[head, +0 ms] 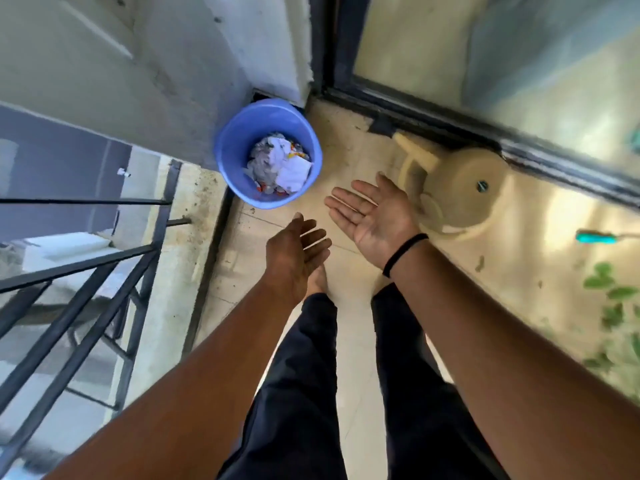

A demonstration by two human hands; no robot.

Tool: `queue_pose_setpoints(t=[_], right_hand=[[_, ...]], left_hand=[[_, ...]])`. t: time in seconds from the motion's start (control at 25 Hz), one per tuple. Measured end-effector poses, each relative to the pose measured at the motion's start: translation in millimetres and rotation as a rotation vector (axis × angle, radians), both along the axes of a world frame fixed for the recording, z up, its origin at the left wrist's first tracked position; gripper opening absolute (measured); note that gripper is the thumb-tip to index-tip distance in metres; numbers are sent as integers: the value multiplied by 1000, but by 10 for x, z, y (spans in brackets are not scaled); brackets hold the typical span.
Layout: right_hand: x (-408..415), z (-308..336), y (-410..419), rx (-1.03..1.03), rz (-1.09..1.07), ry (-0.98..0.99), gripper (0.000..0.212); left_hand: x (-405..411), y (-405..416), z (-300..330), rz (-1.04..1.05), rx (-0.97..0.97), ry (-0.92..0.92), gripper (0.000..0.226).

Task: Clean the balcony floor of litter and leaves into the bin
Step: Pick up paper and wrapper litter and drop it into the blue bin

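— Litter looks mostly binned already. Where are you at?

— Both hands are empty. My left hand point(298, 249) is slack with the fingers straight, my right hand point(372, 211) is spread palm-up, holding nothing. The round blue plastic bin point(235, 133) stands just beyond my fingertips, in the corner by the wall, with crumpled white paper and coloured wrappers point(280, 166) heaped at its bottom.

— So what's left?

— The cream tiled floor point(349, 341) under and behind my hands shows only dirt marks. To the right of my right hand lies a beige plastic fan-like appliance point(460, 188) on its side; further right, behind that wrist, a few small brown bits point(479, 263) lie on the floor by green leaves point(604, 285), which may belong to a plant. I'd judge the job nearly done, with 1 patch remaining.
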State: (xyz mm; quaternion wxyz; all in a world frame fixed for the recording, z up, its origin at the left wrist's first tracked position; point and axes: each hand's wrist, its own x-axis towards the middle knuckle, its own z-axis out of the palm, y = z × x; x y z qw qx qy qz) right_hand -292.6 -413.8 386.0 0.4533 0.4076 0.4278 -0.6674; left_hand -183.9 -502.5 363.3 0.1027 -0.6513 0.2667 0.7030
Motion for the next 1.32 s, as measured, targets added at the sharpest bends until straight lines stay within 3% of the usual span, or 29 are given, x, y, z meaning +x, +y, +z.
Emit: queue_pose_setpoints(t=[0.12, 0.24, 0.4, 0.6, 0.84, 0.92, 1.12, 1.32], right_hand=[[284, 353, 689, 89, -105, -29, 35], [385, 741, 1510, 147, -295, -61, 32], [353, 1401, 2694, 191, -520, -32, 38], [418, 2563, 4175, 140, -725, 57, 50], [625, 3681, 5708, 168, -876, 348, 41], [911, 3793, 6172, 213, -973, 385, 36], [1467, 3587, 6922, 146, -1352, 312, 33], [1594, 3312, 7588, 190, -1581, 234, 29]], left_hand=[[-100, 450, 523, -296, -107, -31, 24], [-203, 922, 1048, -496, -113, 61, 14], [-383, 1795, 1652, -637, -29, 145, 29], [-780, 3280, 2923, -1097, 56, 277, 39], [-1220, 4778, 3969, -1432, 81, 520, 55], [-1250, 5195, 4104, -1528, 74, 577, 55], [-1487, 6110, 4135, -1640, -116, 680, 18], [-1890, 7312, 4027, -1813, -37, 747, 23]])
